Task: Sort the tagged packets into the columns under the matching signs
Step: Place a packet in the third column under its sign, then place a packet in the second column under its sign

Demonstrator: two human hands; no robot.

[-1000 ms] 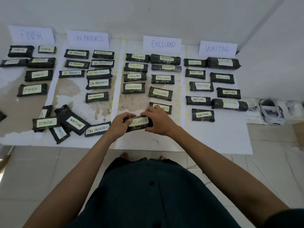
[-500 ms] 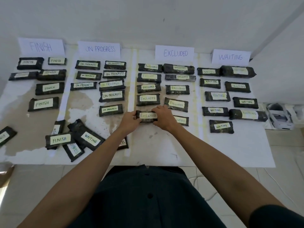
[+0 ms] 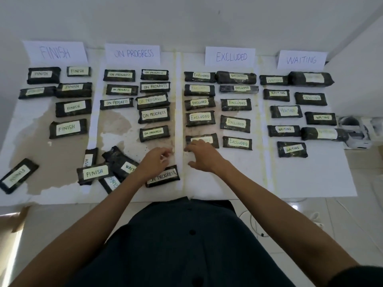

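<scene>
The packet (image 3: pixel 207 139) I'm sorting is a dark wrapped bar with a pale strip of label tape. Its writing is too blurred to read, and my fingers cover part of it. It lies flat at the near end of the column under the EXCLUDED sign (image 3: pixel 230 56), just left of another packet marked EXCLUDED (image 3: pixel 238 142). My right hand (image 3: pixel 204 157) is loosely spread and grips nothing, with its fingertips at the packet's near edge. My left hand (image 3: pixel 154 162) hangs half-curled and empty over the seam between two columns, just above a packet marked ON PROGRESS (image 3: pixel 165 177).

That one belongs to a loose heap at the near left, along with a FINISH packet (image 3: pixel 94 172) and a WAITING packet (image 3: pixel 122 162) lying askew. One more FINISH packet (image 3: pixel 17 176) lies tilted near the far left edge. Rows of labelled packets fill the columns under the FINISH sign (image 3: pixel 55 52), the ON PROGRESS sign (image 3: pixel 132 53) and the WAITING sign (image 3: pixel 301 60).

The tabletop (image 3: pixel 310 179) is covered in white paper sheets, with brown stains on its left half. Behind it is a plain white wall (image 3: pixel 186 21), and below it a pale tiled floor (image 3: pixel 352 220). A white device (image 3: pixel 354 131) sits off the right edge.
</scene>
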